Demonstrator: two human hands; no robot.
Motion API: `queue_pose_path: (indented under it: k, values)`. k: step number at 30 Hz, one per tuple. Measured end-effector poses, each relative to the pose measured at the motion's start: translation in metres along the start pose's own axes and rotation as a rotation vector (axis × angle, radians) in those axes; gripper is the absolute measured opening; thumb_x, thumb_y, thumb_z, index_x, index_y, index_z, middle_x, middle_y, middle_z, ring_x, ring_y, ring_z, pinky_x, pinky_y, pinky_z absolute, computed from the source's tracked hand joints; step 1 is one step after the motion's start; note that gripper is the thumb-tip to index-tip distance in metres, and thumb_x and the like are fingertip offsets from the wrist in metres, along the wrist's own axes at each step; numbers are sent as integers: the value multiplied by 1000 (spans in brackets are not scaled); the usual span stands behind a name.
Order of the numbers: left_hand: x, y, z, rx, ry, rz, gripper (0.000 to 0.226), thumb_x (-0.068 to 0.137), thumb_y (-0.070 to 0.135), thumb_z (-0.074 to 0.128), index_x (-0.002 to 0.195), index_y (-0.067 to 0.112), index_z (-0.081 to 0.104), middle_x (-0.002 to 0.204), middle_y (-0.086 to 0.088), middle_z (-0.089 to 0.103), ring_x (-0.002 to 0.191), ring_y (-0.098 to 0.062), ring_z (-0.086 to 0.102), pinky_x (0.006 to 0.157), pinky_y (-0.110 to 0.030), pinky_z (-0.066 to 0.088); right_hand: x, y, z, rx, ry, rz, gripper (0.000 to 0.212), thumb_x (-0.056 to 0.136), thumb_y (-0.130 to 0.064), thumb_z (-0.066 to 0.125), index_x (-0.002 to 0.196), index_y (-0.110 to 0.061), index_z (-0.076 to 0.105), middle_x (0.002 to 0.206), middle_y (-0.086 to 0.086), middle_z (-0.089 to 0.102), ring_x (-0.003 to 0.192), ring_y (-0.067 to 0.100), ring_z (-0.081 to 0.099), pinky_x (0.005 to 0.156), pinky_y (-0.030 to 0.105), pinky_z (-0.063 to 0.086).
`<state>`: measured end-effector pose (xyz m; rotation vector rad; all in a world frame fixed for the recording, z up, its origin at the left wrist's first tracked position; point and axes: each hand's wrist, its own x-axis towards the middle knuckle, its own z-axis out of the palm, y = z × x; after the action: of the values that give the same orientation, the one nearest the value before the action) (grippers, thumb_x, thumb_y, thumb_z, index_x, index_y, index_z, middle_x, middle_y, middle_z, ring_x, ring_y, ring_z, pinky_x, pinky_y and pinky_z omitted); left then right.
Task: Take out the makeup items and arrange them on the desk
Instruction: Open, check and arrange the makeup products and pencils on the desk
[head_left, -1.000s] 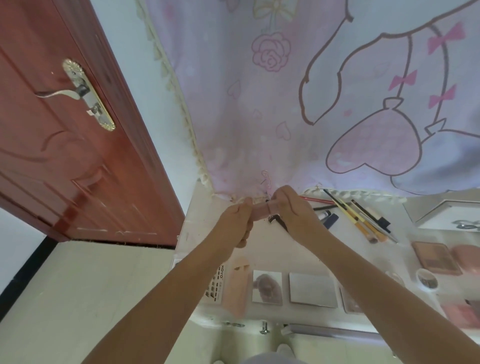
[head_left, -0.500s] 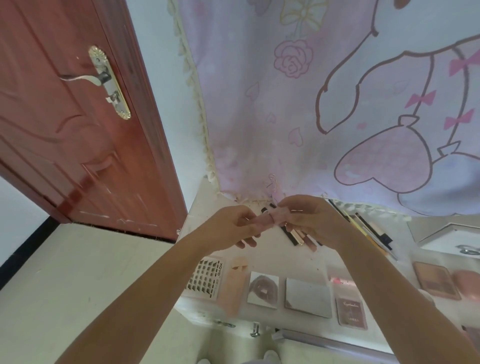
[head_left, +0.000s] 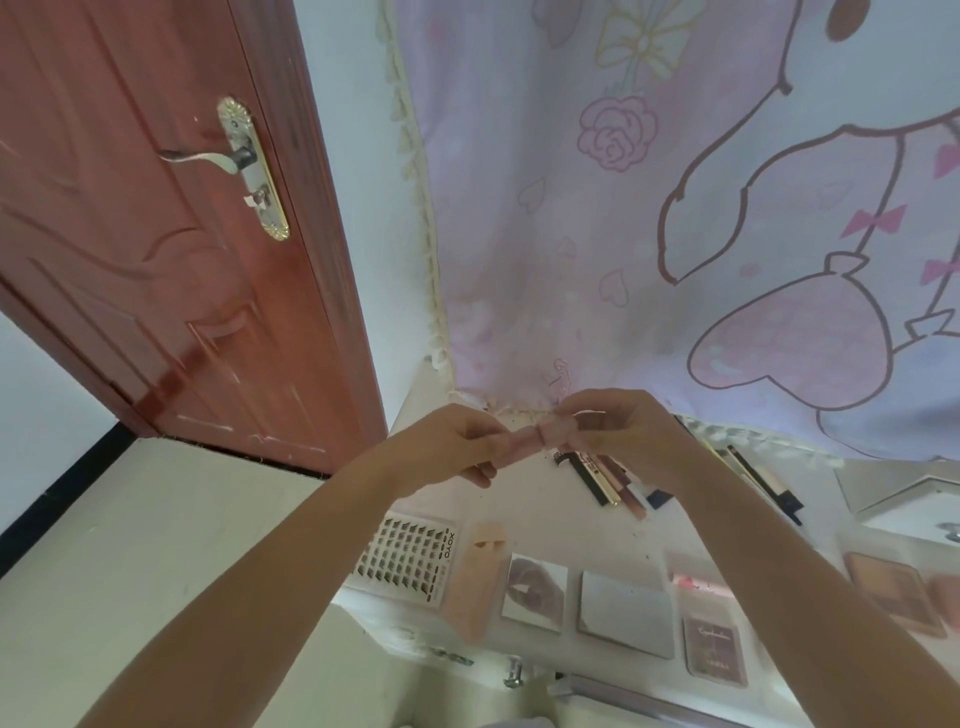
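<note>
A small pink tube (head_left: 540, 439) is held level above the back left of the white desk (head_left: 540, 519). My left hand (head_left: 457, 441) pinches its left end and my right hand (head_left: 618, 431) grips its right end. Below my right hand lie several slim pens and tubes (head_left: 602, 480). Along the desk's front edge sit a lash tray (head_left: 408, 556), a pink packet (head_left: 475, 577), a mirrored compact (head_left: 535, 590), a silver palette (head_left: 626, 613) and a dark pink palette (head_left: 714, 649).
More pencils (head_left: 763, 480) and brown palettes (head_left: 893, 592) lie to the right, beside a white box (head_left: 909, 506). A pink cartoon cloth (head_left: 675, 234) hangs behind the desk. A red door (head_left: 156, 234) stands at the left. Desk drawer hardware (head_left: 514, 678) shows below.
My view has tilted and shifted. Both hands stay on the pink tube and have spread slightly apart along it, with more of the tube showing between them.
</note>
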<state>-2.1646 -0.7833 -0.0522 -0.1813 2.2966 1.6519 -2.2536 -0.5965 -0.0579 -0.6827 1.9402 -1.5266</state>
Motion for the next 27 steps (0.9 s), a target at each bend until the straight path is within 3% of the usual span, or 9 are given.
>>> queue_pose_path:
  k: [3,5,8,11,15,18,22,25,27]
  values:
    - [1,1,4,257,184,85,21,91,18,54,100,2,65,85,-12,64,71,-13,56,74,-23,48,2,-2,1,226,-74,104,19,77,-18,58,95,-17,61,74,-2,70,64,14,68,61,24,57]
    - [-1,2,8,464,284,180,22,89,24,55,97,6,67,92,-14,65,79,-21,56,75,-27,44,2,-4,4,197,-53,187,20,86,-27,50,85,-10,61,64,3,65,50,12,61,47,19,51]
    - [-3,1,12,577,310,259,27,89,28,54,94,5,66,90,-14,63,85,-23,55,75,-27,41,3,-3,7,66,14,225,30,93,-20,47,69,-6,58,49,2,59,36,9,50,36,17,42]
    - [-1,-3,13,631,278,266,29,90,30,51,92,4,65,87,-14,62,83,-22,54,69,-24,37,1,1,6,107,22,210,20,90,-9,52,72,-6,61,48,-3,60,41,8,54,42,16,46]
    - [1,-10,17,423,156,142,57,83,54,44,83,1,64,68,-6,55,61,-11,49,64,-19,42,-3,10,2,74,7,147,12,84,-2,61,78,-11,66,57,-6,66,54,7,64,56,13,52]
    - [4,-18,17,193,90,26,22,92,23,51,86,11,68,67,0,59,57,-3,57,77,-31,54,-6,15,0,17,0,69,24,78,7,63,78,-16,69,70,-9,69,67,5,67,63,12,51]
    - [2,-23,20,-68,2,-61,23,94,14,49,78,19,65,65,2,60,59,-5,60,74,-24,54,-10,22,1,100,16,14,51,73,23,57,58,-25,70,73,-15,68,67,-1,61,59,11,47]
    - [2,-22,24,-94,3,-61,22,95,12,46,81,14,64,66,0,59,53,2,59,63,-14,52,-8,22,4,150,-15,44,30,80,9,58,79,-20,66,80,-9,67,71,3,63,64,16,51]
    - [5,-22,26,-13,69,-16,18,94,12,47,89,10,65,66,2,58,53,3,58,63,-13,52,-8,17,6,63,-28,152,13,89,-7,55,86,-19,61,82,-3,62,66,5,63,58,18,52]
